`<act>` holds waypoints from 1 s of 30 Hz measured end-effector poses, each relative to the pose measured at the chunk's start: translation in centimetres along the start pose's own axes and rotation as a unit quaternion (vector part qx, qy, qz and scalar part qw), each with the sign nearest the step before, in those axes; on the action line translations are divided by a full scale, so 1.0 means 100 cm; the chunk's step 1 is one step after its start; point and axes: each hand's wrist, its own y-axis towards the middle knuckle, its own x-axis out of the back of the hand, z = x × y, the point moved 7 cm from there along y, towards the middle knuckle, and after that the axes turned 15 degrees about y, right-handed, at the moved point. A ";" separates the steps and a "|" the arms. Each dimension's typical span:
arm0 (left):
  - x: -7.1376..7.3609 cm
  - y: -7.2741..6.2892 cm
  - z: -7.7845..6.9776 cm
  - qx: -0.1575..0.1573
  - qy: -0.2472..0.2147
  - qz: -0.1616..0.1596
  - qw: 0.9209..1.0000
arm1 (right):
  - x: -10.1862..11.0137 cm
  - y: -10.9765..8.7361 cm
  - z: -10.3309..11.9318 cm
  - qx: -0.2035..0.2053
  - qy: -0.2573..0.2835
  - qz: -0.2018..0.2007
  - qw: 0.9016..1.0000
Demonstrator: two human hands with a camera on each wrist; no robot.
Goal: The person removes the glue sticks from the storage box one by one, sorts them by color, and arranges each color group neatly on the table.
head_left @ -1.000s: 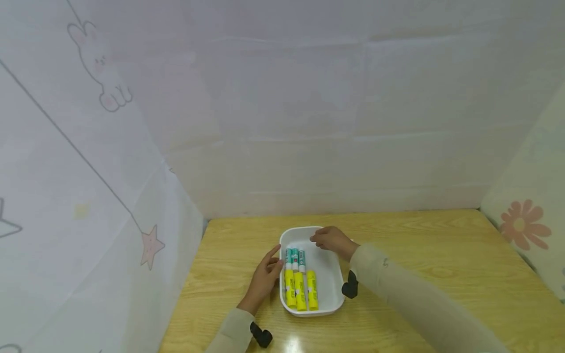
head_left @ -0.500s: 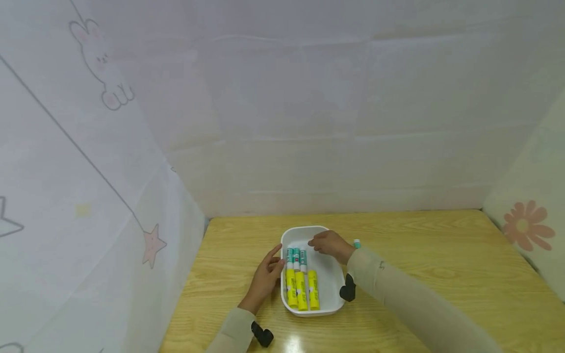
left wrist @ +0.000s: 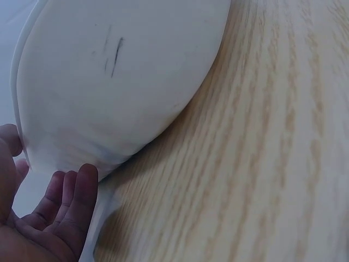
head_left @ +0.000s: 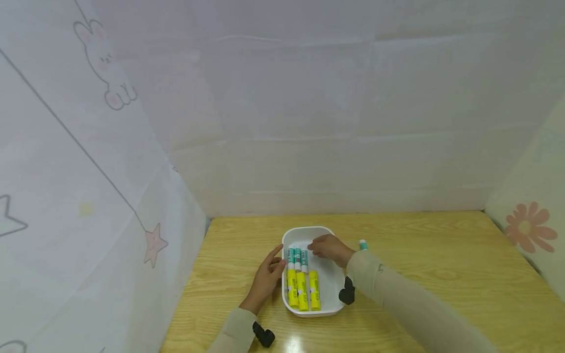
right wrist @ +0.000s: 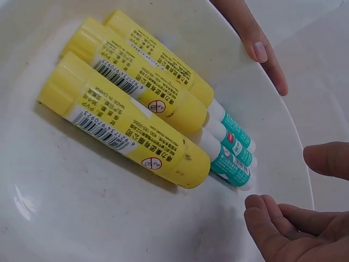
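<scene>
A white tray point(head_left: 328, 306) sits on the wooden table. Inside it, several glue sticks lie on the left: three yellow ones point(right wrist: 131, 117) near the front and three smaller teal-and-white ones point(right wrist: 240, 169) behind them. My left hand point(head_left: 266, 279) is at the tray's left side. Its fingers touch the outer wall in the left wrist view, with fingertips right at the rim in the right wrist view. Over the tray's far right part is my right hand point(head_left: 328, 248), its thumb and fingers apart with nothing between them, close to the ends of the teal glue sticks.
Another teal glue stick point(head_left: 363, 244) lies on the table point(head_left: 441, 255) to the right of the tray, partly hidden by the right sleeve point(head_left: 397, 289). Pale printed sheets point(head_left: 282, 122) stand around the table at the back and sides.
The right hand has moved slightly down within the tray. The teal glue stick to the right has come into view from behind the right arm. The left hand stays in place.
</scene>
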 end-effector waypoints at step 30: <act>-0.011 0.011 0.020 0.007 -0.004 -0.024 1.000 | -0.017 0.005 -0.021 -0.013 -0.022 0.011 1.000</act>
